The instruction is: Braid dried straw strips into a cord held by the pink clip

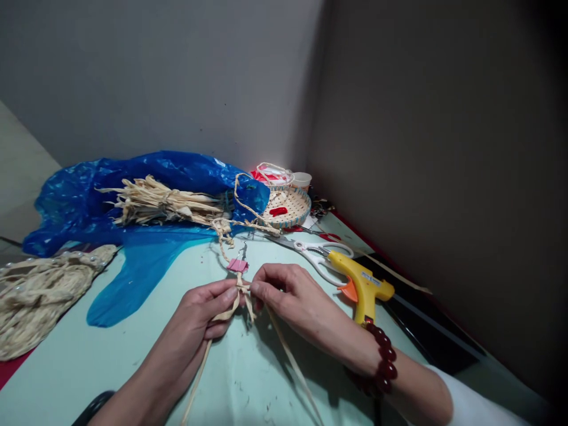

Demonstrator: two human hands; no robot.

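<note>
A pale plant-fibre braid (240, 283) runs down from a pink binder clip (238, 265) on the table. My left hand (206, 310) pinches the braid and a flat loose strip (229, 312) between thumb and fingers. From the other side, my right hand (288, 296) closes thumb and forefinger on a strand at the braid's right edge. Short frayed ends (249, 307) hang between the hands. One long strand (293, 361) trails from under my right hand towards me, and another (197, 378) drops below my left hand.
A bundle of dried strips (171, 204) lies on a blue plastic bag (133, 284). Behind are a woven basket (304, 213) and a paper cup (302, 180). White-handled scissors (306, 248) and a yellow glue gun (364, 290) lie right. A woven fibre piece (48, 296) sits left.
</note>
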